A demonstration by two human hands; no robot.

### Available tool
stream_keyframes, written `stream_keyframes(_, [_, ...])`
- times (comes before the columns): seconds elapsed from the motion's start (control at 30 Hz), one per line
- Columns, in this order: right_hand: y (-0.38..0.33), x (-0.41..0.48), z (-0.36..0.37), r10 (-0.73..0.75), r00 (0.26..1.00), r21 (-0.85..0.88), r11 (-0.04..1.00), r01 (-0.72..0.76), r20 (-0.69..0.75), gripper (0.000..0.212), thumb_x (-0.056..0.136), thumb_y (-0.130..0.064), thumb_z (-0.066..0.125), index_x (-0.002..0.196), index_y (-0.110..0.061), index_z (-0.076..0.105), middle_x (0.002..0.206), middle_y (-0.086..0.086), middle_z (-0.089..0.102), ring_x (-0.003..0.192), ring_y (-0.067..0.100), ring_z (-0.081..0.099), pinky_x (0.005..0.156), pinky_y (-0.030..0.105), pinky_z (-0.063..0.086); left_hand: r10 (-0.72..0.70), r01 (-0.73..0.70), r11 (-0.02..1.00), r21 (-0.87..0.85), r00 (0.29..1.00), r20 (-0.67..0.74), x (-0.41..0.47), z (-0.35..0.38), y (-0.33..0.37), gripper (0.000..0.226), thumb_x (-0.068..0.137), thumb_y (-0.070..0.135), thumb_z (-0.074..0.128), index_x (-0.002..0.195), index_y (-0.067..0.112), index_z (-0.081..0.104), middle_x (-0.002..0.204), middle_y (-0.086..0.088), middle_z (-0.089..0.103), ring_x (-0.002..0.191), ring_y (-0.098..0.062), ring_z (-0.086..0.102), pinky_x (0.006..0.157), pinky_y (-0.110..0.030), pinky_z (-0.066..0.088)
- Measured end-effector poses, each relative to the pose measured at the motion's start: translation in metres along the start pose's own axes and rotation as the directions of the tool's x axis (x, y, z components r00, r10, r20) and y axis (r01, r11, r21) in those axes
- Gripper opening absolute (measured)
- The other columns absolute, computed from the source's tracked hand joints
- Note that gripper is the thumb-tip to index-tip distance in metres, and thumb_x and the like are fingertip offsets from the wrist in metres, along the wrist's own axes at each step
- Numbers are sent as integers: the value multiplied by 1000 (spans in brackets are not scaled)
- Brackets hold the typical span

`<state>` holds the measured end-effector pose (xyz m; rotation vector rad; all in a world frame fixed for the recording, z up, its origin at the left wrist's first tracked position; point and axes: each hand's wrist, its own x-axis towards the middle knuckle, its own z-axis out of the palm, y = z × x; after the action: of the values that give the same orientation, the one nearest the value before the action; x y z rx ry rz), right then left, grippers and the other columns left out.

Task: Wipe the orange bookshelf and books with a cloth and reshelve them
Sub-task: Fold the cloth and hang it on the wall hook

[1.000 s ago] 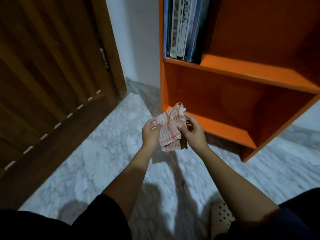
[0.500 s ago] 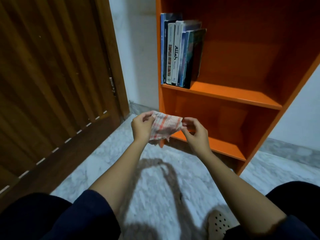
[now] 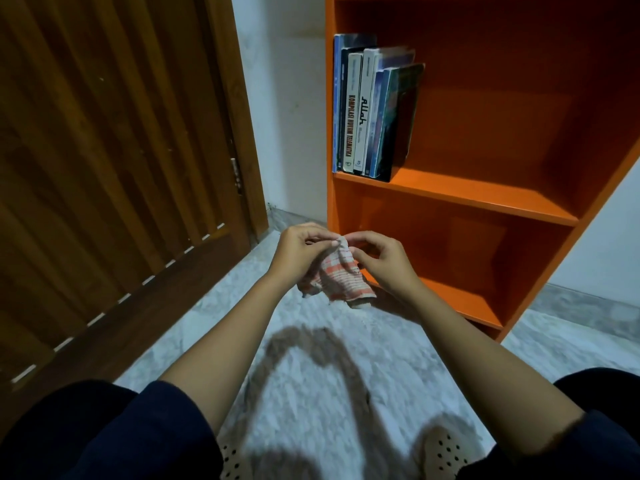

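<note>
Now both hands, left hand (image 3: 298, 249) and right hand (image 3: 382, 259), pinch the orange-and-white checked cloth (image 3: 337, 278) with curled fingers just before the orange wooden bookshelf (image 3: 485, 199), seemingly bunching it for wiping; the upright row of books (image 3: 372, 112) stands on its middle shelf.

Left hand (image 3: 300, 251) and right hand (image 3: 381, 258) pinch a checked cloth (image 3: 337, 278) before the orange bookshelf (image 3: 485, 195).

Books (image 3: 370, 112) upright, left end of mid shelf (image 3: 467, 195); door (image 3: 104, 168) left of bookshelf (image 3: 330, 209).
</note>
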<state>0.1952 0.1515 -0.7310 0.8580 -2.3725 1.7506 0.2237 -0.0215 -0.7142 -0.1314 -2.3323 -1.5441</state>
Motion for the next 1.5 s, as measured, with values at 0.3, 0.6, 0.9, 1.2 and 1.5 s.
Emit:
stream_keyframes(0.3, [15,12,7,17,999,-28,999,-16,42,16,89,-11,63,104,-14,67,103,-3,67,97,9,60,83,24,49,-3,0,999,34,997,80,14,-7,-9,17,81,11,71,78,28,69,84,9,66,87,-13,63,77,-25,52])
stream_keyframes(0.6, [79,71,29,157,981,-87,985,-147,115,4,91,-11,55,88,-9,56,83,4,58,76,14,51,68,32,42,-102,78,985,152,982,156,57,1,-89,11,93,19,54,87,27,59,81,9,62,78,-7,59,68,-17,45])
stream_keyframes(0.9, [83,163,30,165,949,-278,957,-88,268,4,92,-13,56,88,-15,56,88,4,59,78,15,52,67,21,36,-257,235,965,114,931,260,120,-26,-97,11,90,15,60,99,13,54,84,8,60,69,8,59,58,-11,46])
stream_keyframes(1.2, [-110,244,-40,132,917,-338,941,3,376,6,94,-13,52,88,-16,52,77,-1,54,69,11,48,62,25,35,-239,212,968,137,945,223,191,-125,79,16,79,7,71,89,17,65,83,8,65,73,12,58,70,-7,44])
stream_keyframes(1.5, [-374,307,-150,-17,981,-350,933,85,193,5,93,-12,56,89,-15,54,67,-8,49,59,1,44,56,14,32,-97,93,995,28,953,287,278,-222,340,19,75,13,77,82,29,71,83,8,72,81,-4,65,80,-27,51])
